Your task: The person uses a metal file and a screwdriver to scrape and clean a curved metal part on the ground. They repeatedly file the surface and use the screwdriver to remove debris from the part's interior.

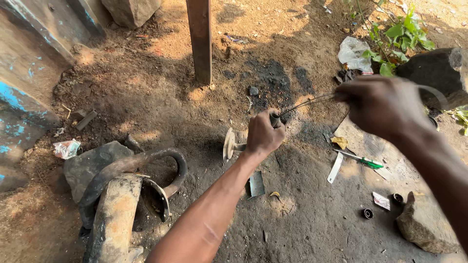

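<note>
- Head view, hands: left hand closed in a fist round a short metal part with a round disc at its outer end; the part is held level above the dirt, clear of the ground, so its open tube end faces the other hand; right hand pinched shut on thin wires, which run slack-to-straight from the fingers into that tube end; the two hands are well apart, which keeps the wires in line with the opening.
- Head view, ground to the right: a screwdriver with a green handle and a white strip lie near a flat board, below the right hand; two small black rings sit beside a stone; all within reach yet out of the wires' path.
- Head view, edges: a wooden post stands beyond the hands; a rusty bent pipe and scrap crowd the near left; a dark rock and green weeds close the far right; bare dark soil lies under and ahead of the fist, the freest room.
</note>
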